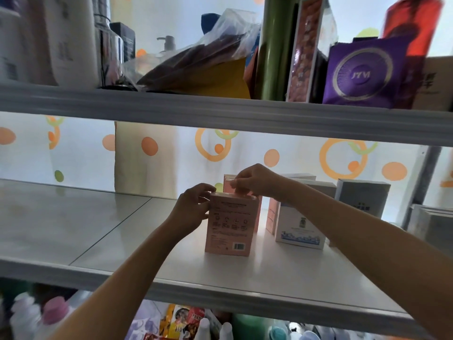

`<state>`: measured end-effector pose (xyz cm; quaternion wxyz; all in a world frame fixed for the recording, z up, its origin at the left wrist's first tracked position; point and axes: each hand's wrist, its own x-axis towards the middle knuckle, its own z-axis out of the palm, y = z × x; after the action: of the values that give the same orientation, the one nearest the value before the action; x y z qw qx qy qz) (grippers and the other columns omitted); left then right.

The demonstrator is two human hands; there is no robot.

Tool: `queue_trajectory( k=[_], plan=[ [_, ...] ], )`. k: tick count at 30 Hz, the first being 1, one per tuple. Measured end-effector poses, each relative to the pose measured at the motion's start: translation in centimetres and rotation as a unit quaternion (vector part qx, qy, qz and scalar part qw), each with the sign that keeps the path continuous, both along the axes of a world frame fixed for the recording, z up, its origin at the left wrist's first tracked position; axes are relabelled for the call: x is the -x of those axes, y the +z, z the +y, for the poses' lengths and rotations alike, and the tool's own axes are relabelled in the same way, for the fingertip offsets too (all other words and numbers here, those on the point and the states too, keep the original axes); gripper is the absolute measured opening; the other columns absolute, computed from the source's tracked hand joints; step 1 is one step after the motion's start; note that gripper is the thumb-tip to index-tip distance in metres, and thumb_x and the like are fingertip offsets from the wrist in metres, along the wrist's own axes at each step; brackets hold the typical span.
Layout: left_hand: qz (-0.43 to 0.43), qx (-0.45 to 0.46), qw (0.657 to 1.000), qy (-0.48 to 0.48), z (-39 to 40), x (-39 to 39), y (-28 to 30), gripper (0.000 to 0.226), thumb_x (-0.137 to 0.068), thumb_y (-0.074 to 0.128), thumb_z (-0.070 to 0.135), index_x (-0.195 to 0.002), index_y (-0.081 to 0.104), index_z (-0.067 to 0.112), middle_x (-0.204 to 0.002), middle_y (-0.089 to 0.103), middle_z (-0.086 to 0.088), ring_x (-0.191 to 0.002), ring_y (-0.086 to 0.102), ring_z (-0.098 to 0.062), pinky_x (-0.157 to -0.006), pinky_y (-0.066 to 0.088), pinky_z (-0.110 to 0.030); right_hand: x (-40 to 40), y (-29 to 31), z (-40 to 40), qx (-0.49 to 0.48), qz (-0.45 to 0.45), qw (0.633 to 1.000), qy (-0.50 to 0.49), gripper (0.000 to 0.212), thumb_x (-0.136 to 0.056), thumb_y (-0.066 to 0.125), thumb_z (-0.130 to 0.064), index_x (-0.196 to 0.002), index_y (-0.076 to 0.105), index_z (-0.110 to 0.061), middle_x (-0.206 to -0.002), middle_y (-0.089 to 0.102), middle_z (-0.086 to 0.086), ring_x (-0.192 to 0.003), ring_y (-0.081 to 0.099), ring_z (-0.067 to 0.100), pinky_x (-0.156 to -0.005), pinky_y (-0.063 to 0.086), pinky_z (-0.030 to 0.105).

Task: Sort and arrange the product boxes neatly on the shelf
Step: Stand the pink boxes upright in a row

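Observation:
A pink box [231, 224] with printed text and a barcode stands upright on the white middle shelf [98, 231]. My left hand [193, 207] grips its upper left edge. My right hand [257, 180] pinches its top rim from above. Directly behind it stands a second pink box [229, 181], mostly hidden. To the right are a white box with blue print [300, 227], a thin pink box [271, 214] beside it, a white box [318, 186] behind, and a grey-white box [361, 197] further right.
The upper shelf [220, 111] holds white bottles [49, 40], a plastic bag [196, 60], a green cylinder [277, 45] and a purple pouch [362, 72]. Bottles and snack packets [181, 322] fill the shelf below. More boxes [431, 224] sit at the far right.

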<state>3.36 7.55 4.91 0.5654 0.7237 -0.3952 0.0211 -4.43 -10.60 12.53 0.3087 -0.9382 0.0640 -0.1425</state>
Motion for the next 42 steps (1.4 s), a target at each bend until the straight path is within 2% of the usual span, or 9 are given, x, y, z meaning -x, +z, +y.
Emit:
queue_trajectory(
  k=[4,12,20,23,26,31,34,38,42],
  plan=[
    [-0.027,0.004,0.999,0.023,0.3,0.1,0.7,0.022,-0.092,0.063,0.009,-0.113,0.06,0.015,-0.095,0.063,0.004,-0.089,0.062,-0.014,-0.062,0.056,-0.024,1.9,1.2,0.2,0.042,0.038,0.998,0.01,0.027,-0.093,0.064,-0.038,-0.086,0.073,-0.013,-0.081,0.072,0.0,-0.071,0.066,0.01,-0.06,0.051,0.018],
    [0.002,0.081,0.996,0.032,0.6,1.9,2.4,0.028,-0.091,0.063,0.01,-0.117,0.055,0.017,-0.103,0.062,0.005,-0.098,0.062,-0.018,-0.077,0.057,-0.036,5.7,1.0,0.0,0.084,-0.003,0.996,0.031,0.014,-0.088,0.066,-0.012,-0.092,0.074,-0.001,-0.085,0.07,0.019,-0.069,0.061,0.015,-0.06,0.053,0.019],
    [-0.034,0.099,0.985,0.138,-1.5,7.4,-0.6,0.07,-0.085,0.069,0.045,-0.141,0.034,0.024,-0.137,0.049,0.002,-0.115,0.056,-0.014,-0.092,0.053,-0.038,7.9,-1.1,1.6,-0.142,-0.117,0.981,-0.062,0.021,-0.084,0.076,-0.017,-0.091,0.075,0.003,-0.077,0.072,0.02,-0.062,0.069,0.023,-0.064,0.062,0.031],
    [-0.145,-0.018,0.98,0.135,-1.8,9.3,-3.3,0.075,-0.074,0.067,0.068,-0.132,0.04,0.027,-0.127,0.052,0.005,-0.109,0.056,-0.01,-0.089,0.054,-0.032,8.2,-0.7,2.4,-0.232,-0.155,0.953,-0.117,0.024,-0.084,0.077,-0.019,-0.092,0.073,0.003,-0.082,0.072,0.018,-0.067,0.073,0.029,-0.056,0.059,0.026],
    [-0.24,-0.044,0.948,0.204,-1.7,11.0,-5.1,0.074,-0.075,0.073,0.057,-0.131,0.042,0.02,-0.132,0.049,0.0,-0.116,0.052,-0.018,-0.094,0.05,-0.033,8.3,-0.2,3.5,-0.283,-0.171,0.933,-0.142,0.025,-0.082,0.079,-0.025,-0.087,0.068,-0.003,-0.082,0.072,0.013,-0.066,0.073,0.026,-0.055,0.058,0.023],
    [-0.157,0.033,0.97,0.185,-1.5,11.4,-4.3,0.015,-0.096,0.056,0.028,-0.104,0.058,0.016,-0.095,0.066,0.006,-0.077,0.063,-0.009,-0.073,0.047,-0.009,8.5,-0.5,5.0,-0.228,-0.22,0.942,-0.113,0.036,-0.082,0.079,-0.033,-0.097,0.065,-0.004,-0.077,0.072,0.011,-0.056,0.07,0.02,-0.055,0.06,0.03],
    [-0.016,0.119,0.984,0.131,-1.5,10.7,-4.5,0.019,-0.098,0.056,0.027,-0.086,0.055,0.012,-0.074,0.061,0.006,-0.065,0.061,-0.01,-0.055,0.046,-0.008,8.7,-1.3,5.2,-0.278,-0.221,0.932,-0.073,0.04,-0.088,0.072,-0.032,-0.111,0.059,-0.002,-0.08,0.071,0.015,-0.055,0.066,0.017,-0.054,0.059,0.029],
    [0.086,0.189,0.977,0.052,-1.3,8.8,-4.6,0.014,-0.094,0.064,0.024,-0.094,0.064,0.01,-0.082,0.07,-0.001,-0.076,0.07,-0.016,-0.063,0.056,-0.019,8.4,-5.3,4.2,-0.151,-0.237,0.945,-0.166,0.035,-0.089,0.069,-0.031,-0.118,0.055,-0.016,-0.09,0.065,-0.004,-0.071,0.065,0.01,-0.059,0.056,0.025],
    [0.14,0.192,0.971,-0.033,-1.1,7.5,-5.6,0.024,-0.092,0.065,0.027,-0.113,0.066,0.015,-0.098,0.074,0.003,-0.089,0.072,-0.016,-0.074,0.06,-0.028,8.3,-9.6,3.2,-0.187,-0.193,0.942,-0.2,0.048,-0.091,0.069,-0.036,-0.13,0.048,-0.019,-0.109,0.053,-0.008,-0.094,0.056,0.011,-0.059,0.042,0.013]
  ],
)
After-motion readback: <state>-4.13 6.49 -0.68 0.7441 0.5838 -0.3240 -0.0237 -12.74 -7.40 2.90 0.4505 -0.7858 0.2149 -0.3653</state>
